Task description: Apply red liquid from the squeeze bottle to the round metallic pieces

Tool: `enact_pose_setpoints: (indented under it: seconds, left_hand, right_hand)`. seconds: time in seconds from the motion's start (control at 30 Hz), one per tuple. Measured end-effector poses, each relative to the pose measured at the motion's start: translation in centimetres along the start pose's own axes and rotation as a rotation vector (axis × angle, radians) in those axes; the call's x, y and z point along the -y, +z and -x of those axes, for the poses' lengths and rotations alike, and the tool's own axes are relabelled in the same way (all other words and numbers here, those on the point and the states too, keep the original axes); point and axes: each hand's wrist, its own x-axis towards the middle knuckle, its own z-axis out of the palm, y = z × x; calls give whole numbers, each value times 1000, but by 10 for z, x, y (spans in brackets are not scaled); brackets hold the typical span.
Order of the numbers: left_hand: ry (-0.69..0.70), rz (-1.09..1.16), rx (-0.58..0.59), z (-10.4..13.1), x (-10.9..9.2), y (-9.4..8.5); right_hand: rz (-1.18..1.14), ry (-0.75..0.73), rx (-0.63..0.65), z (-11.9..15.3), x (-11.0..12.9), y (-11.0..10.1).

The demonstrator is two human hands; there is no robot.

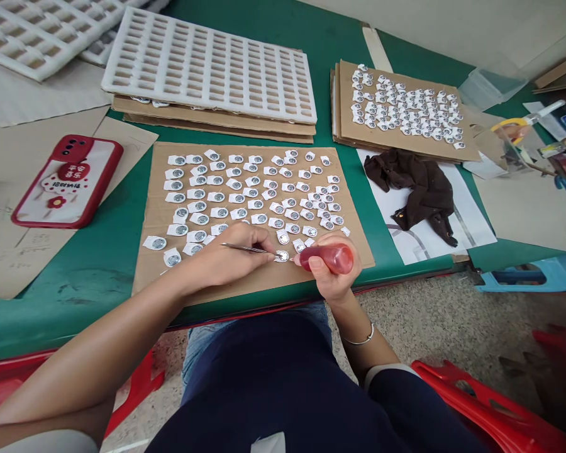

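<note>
My left hand rests low over a cardboard sheet, its fingers closed on a thin metal tool like tweezers. Its fingertips are beside a small white-backed piece with a round silver disc. From the other side, my right hand grips a red squeeze bottle, tilted with its nozzle close to the same piece. Whether the nozzle touches it I cannot tell. Several similar disc pieces lie in loose rows across the cardboard, some partly hidden behind my hands.
A white slotted tray lies on stacked cardboard behind the sheet. Further right, another cardboard stack bears more disc pieces. Dark brown cloth lies on white paper at right; a phone in a red case lies at left. Red stools flank me.
</note>
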Motion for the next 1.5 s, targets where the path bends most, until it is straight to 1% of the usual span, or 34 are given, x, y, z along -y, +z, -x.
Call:
enact_pose_setpoints:
  seconds: [0.47, 0.83, 0.97, 1.03, 1.1, 1.17, 1.2, 1.23, 1.3, 1.37, 1.47, 1.5]
  left_hand:
    - [-8, 21, 10, 0, 0, -1]
    - [-15, 19, -6, 0, 1, 0]
    - [-12, 27, -1, -1, 2, 0]
    - [-23, 39, -7, -2, 2, 0]
    - [-44, 64, -11, -2, 1, -1]
    - [-66, 108, -50, 0, -1, -4]
    - [-71, 131, -96, 2, -2, -6]
    - [-69, 145, -161, 5, -2, -8]
    - [-59, 126, -307, 15, -2, -8]
    - [-54, 45, -408, 28, 0, -3]
    - [-6, -105, -439, 46, 8, 13]
    - [49, -149, -457, 50, 11, 19]
  right_hand:
    - [33, -19, 49, 0, 0, 0]
    - [28, -31, 45, -2, 1, 2]
    - [2, -5, 56, 1, -1, 4]
    - [-37, 38, 13, 0, -2, 6]
    - [-159, 147, -95, -5, -3, 6]
    - [-337, 319, -209, -16, -2, 4]
    - [-420, 405, -246, -24, -1, 3]
    - [-477, 486, -259, -32, 0, 1]
    - [-542, 574, -237, -46, 1, 0]
    - [-548, 563, -161, -57, 3, 3]
    - [-449, 442, -79, -63, 5, 17]
    - [-407, 400, -73, -63, 7, 23]
